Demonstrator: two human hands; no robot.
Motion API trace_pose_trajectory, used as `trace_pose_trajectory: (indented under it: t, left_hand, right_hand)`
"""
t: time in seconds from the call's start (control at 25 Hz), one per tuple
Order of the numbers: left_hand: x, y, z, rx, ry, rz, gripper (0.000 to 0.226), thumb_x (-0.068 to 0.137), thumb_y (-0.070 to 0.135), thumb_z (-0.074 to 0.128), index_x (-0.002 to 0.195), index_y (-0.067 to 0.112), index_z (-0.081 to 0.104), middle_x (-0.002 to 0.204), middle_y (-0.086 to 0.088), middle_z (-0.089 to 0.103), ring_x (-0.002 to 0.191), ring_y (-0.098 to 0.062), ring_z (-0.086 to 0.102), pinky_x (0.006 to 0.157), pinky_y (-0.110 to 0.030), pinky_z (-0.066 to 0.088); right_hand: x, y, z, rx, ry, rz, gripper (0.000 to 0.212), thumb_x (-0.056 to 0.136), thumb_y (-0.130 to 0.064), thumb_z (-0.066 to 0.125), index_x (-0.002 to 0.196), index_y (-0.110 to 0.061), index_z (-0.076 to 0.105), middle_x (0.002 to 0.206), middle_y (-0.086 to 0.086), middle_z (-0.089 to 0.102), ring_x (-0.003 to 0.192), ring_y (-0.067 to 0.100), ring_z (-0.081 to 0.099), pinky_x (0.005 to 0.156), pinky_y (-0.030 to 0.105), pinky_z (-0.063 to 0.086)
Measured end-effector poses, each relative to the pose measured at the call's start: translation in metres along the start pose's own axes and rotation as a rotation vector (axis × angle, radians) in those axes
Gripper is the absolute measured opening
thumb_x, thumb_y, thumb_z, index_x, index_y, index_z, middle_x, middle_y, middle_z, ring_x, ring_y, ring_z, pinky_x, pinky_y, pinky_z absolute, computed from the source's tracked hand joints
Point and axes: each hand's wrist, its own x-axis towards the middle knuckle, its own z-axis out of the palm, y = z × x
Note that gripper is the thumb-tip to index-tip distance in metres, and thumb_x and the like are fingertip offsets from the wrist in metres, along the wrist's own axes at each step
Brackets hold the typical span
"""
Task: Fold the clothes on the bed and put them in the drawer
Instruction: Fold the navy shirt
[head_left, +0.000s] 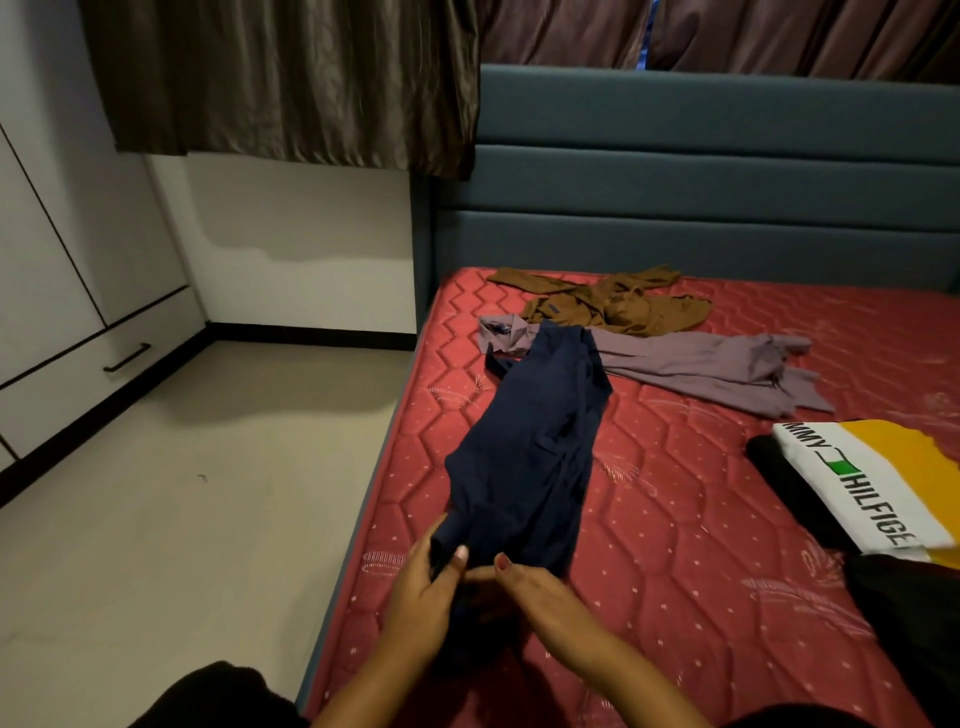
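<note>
On the near left part of the red bed, pretty close to its edge, there's a navy garment laid out long, running from the hands toward the far end. The left hand has its grip closed on the garment's near corner, thumb on top and fingers curled under the cloth. The right hand is touching the same near end, just beside the left; can't tell if its grip is actually pinching anything. Farther back, a purple-grey garment lies partly under the navy one's far end, with a crumpled brown garment just behind it. On the right sits a folded white-and-yellow shirt. The drawer is across the floor on the left, closed.
</note>
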Motion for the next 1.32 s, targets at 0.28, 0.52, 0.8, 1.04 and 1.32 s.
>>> trace_pose_trajectory:
  t: [0.28,0.52,0.8,1.04,1.32]
  left_hand:
    - [-0.012,0.022,0.005,0.508,-0.351,0.265,0.048,0.073,0.039,0.043,0.113,0.057,0.059,0.13,0.046,0.041,0.126,0.018,0.034,0.109,-0.014,0.027]
    - [-0.041,0.079,0.024,0.555,-0.84,0.178,0.048,0.065,0.013,0.045,0.105,0.009,0.071,0.108,0.013,0.069,0.111,0.013,0.053,0.109,-0.013,0.025]
    - [-0.075,0.119,0.006,0.726,-0.999,-0.202,0.04,0.078,0.011,0.054,0.113,-0.003,0.064,0.098,-0.013,0.064,0.071,-0.004,0.058,0.065,-0.01,0.038]
    - [-0.054,0.115,-0.011,0.505,-0.64,-0.413,0.052,0.082,0.056,0.063,0.12,0.021,0.061,0.108,0.006,0.068,0.089,-0.007,0.064,0.074,-0.021,0.052]
    - [-0.064,0.101,0.018,-0.213,-0.042,-0.065,0.012,0.086,-0.004,0.061,0.093,0.002,0.068,0.079,-0.007,0.072,0.071,-0.017,0.067,0.063,-0.02,0.054]
  right_hand:
    - [0.003,-0.002,-0.044,-0.732,0.213,-0.253,0.097,0.089,-0.008,0.051,0.135,-0.069,-0.01,0.08,-0.006,0.059,0.063,0.01,0.054,0.061,0.029,0.043]
    - [0.013,0.02,-0.055,-0.759,0.283,0.06,0.07,0.096,-0.027,0.042,0.138,-0.064,0.0,0.122,0.012,0.059,0.1,0.03,0.062,0.085,0.037,0.048]
    - [0.003,0.007,-0.039,-0.184,0.525,-0.114,0.043,0.092,-0.004,0.053,0.117,-0.038,0.047,0.125,0.001,0.058,0.109,0.017,0.058,0.086,0.017,0.041]
    - [-0.031,-0.045,-0.017,-0.295,0.703,-0.399,0.066,0.066,-0.008,0.05,0.129,-0.028,0.053,0.109,-0.013,0.058,0.098,0.011,0.057,0.084,0.021,0.044]
    - [-0.049,-0.028,-0.01,-0.493,0.632,-0.57,0.082,0.077,-0.044,0.051,0.149,-0.045,0.011,0.145,-0.027,0.033,0.13,0.023,0.04,0.105,0.038,0.035]
